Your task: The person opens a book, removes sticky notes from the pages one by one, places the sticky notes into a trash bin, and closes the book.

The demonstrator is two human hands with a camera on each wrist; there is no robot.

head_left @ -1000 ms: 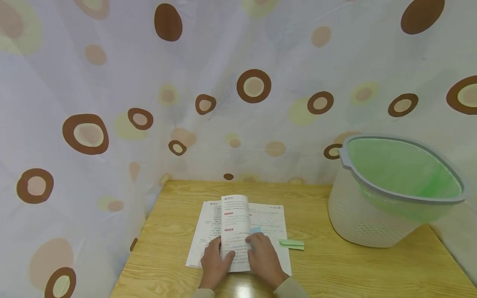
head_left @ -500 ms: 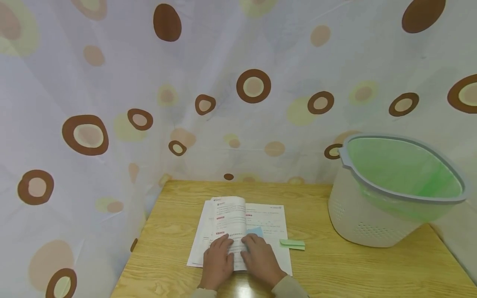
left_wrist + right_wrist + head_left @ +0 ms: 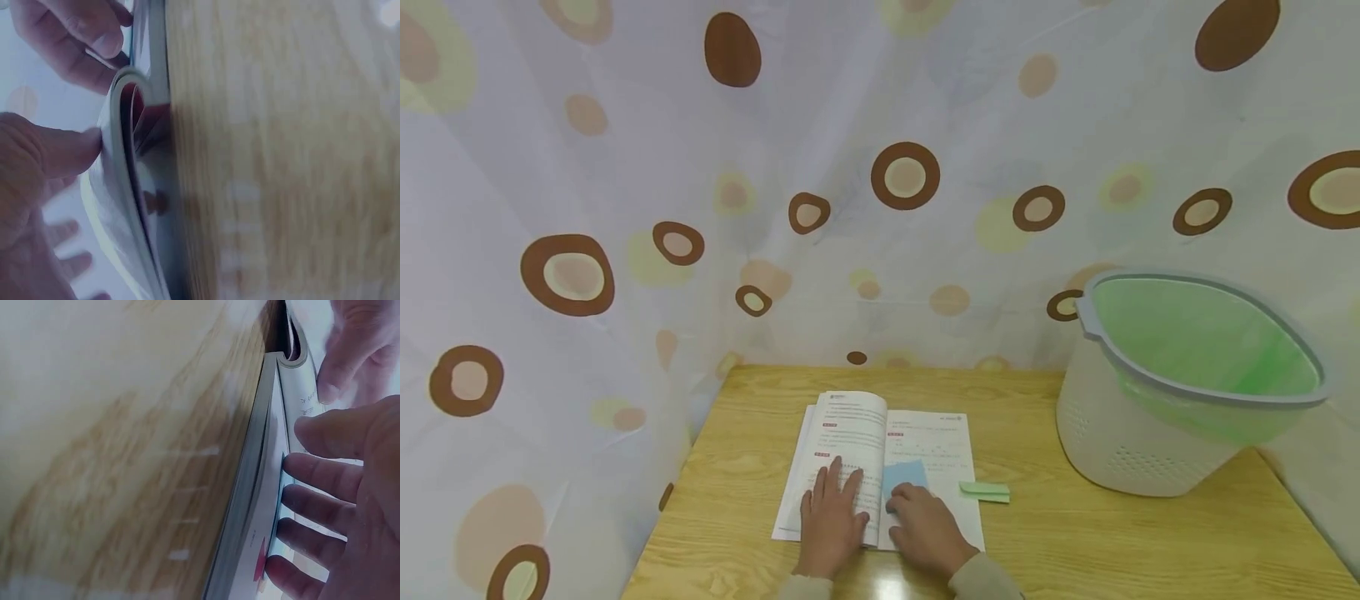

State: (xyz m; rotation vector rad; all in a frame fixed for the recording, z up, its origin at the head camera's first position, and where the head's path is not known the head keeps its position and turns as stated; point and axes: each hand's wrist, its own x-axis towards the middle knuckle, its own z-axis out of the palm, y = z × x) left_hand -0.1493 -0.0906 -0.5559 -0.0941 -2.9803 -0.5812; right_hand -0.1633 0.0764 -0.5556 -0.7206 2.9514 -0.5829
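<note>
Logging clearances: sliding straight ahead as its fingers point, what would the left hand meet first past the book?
Past the book, the left hand would meet tabletop, then probably the patterned backdrop; depth unclear.

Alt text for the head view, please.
A person's left hand lies spread on the left of an open book; the right hand partly covers a blue paper on its right. Farther right: a green strip, then a pale basket.

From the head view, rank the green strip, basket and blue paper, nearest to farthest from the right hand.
1. Blue paper: on the right page, partly hidden by the right hand.
2. Green strip: at that page's right edge.
3. Basket: farther right, on the table.
</note>
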